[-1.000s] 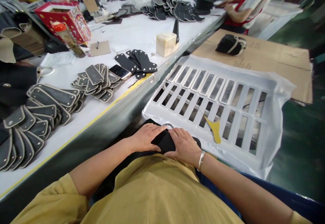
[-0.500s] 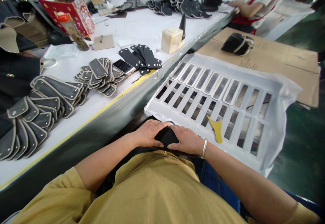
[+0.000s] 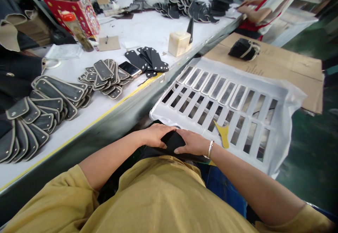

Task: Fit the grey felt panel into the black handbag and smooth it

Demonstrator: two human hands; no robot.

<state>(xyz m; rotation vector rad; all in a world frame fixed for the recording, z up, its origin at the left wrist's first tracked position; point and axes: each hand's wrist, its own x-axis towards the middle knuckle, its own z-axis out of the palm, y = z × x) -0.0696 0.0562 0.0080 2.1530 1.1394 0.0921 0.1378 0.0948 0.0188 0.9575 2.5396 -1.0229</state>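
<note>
Close to my body, both hands grip a black piece that looks like leather or stiff fabric. My left hand is curled round its left side, and my right hand round its right side. The fingertips nearly meet at the far edge, and both thumbs press on the near face. What lies under the piece is hidden. Beyond my right hand, a yellow forked piece rests on a white slotted tray. A row of dark strips with pale rims lies in the tray's far slots.
On the white table to the left lie fanned stacks of dark edged pieces, a phone, black punched strips and a cream block-shaped container. A tied black bundle sits on cardboard. A co-worker is at the far right.
My left fingers and thumb have shifted slightly on the black piece, with the thumb drawn back a little. Both hands keep hold of it. The view has turned slightly.
</note>
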